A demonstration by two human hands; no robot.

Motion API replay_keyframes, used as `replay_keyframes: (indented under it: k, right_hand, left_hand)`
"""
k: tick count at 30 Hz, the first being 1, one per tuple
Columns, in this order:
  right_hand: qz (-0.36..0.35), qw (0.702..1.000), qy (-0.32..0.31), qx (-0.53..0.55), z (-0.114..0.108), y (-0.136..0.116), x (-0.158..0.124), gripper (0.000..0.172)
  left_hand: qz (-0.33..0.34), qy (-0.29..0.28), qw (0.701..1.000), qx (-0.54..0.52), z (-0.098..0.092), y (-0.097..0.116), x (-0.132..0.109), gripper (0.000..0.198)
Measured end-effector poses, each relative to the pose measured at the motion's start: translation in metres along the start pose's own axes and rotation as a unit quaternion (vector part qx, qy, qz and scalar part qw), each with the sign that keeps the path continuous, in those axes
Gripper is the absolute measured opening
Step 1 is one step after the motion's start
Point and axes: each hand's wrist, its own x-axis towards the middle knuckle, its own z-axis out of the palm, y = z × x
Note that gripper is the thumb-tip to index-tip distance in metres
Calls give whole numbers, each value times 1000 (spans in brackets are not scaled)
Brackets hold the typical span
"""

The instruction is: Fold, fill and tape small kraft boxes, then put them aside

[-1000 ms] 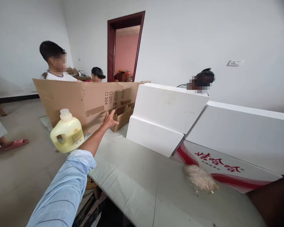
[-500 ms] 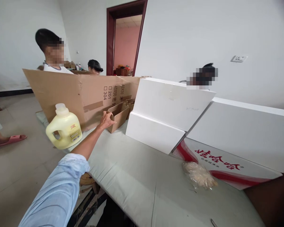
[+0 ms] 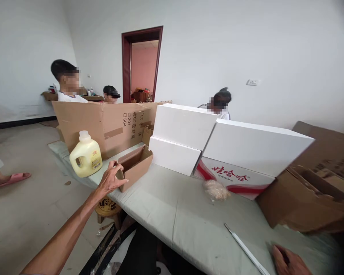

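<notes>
My left hand grips the near end of a small, narrow open cardboard box, with the thumb on its outer face and the fingers over the rim. Beside that hand stands a jug of pale yellow liquid with a white cap. My right hand is at the lower right edge, partly cut off by the frame, its fingers loosely bent and apart with nothing visible in them. Left of it on the table lies a long thin silvery tool, its exact kind unclear.
A large cardboard carton and stacked white boxes line the table's far side. A white and red carton has a clear plastic bag before it. Brown boxes stand right; a wooden stool is below. Several people sit beyond.
My left hand has drawn the small box nearer, away from the large carton. My right hand has come into view at the lower right. The view has turned rightward.
</notes>
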Motion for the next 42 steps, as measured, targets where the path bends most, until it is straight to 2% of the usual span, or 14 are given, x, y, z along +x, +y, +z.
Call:
replay_keyframes:
  k: [3, 7, 10, 15, 18, 21, 23, 25, 28, 33, 38, 42]
  right_hand:
    - [48, 998, -13, 44, -4, -6, -7, 31]
    - [66, 995, 3, 78, -20, -34, -17, 35]
    - [78, 990, 24, 118, -29, -48, -20, 41]
    - [80, 983, 37, 162, -32, -68, -22, 63]
    - [28, 973, 1, 230, -37, -111, -29, 66]
    - [-79, 926, -86, 359, -48, -169, -41, 61]
    - [-105, 904, -133, 393, -53, -200, -47, 62]
    - [-107, 892, -161, 408, -53, -216, -52, 61]
    - [-95, 884, -158, 429, -44, -215, -57, 53]
    - [-57, 872, -117, 473, -32, -184, -76, 43]
    - [-41, 857, -85, 506, -25, -157, -95, 50]
    - [-33, 846, -57, 529, -16, -146, -101, 50]
  left_hand:
    - [49, -23, 998, -29, 2, 18, -24, 37]
    - [126, -67, 987, -68, 13, 44, -48, 34]
    - [170, -111, 976, -83, 23, 67, -60, 33]
    - [214, -161, 959, -91, 37, 99, -68, 32]
    - [244, -160, 952, -89, 43, 110, -72, 32]
    - [263, -151, 949, -79, 46, 120, -78, 32]
    - [278, -144, 947, -69, 46, 129, -84, 30]
    - [304, -140, 941, -56, 44, 142, -89, 28]
    - [360, -131, 923, -30, 40, 166, -93, 27]
    - [453, -112, 884, 0, 41, 205, -94, 35]
    - [488, -120, 864, 39, 51, 228, -96, 29]
    - [498, -110, 859, 48, 54, 240, -102, 31]
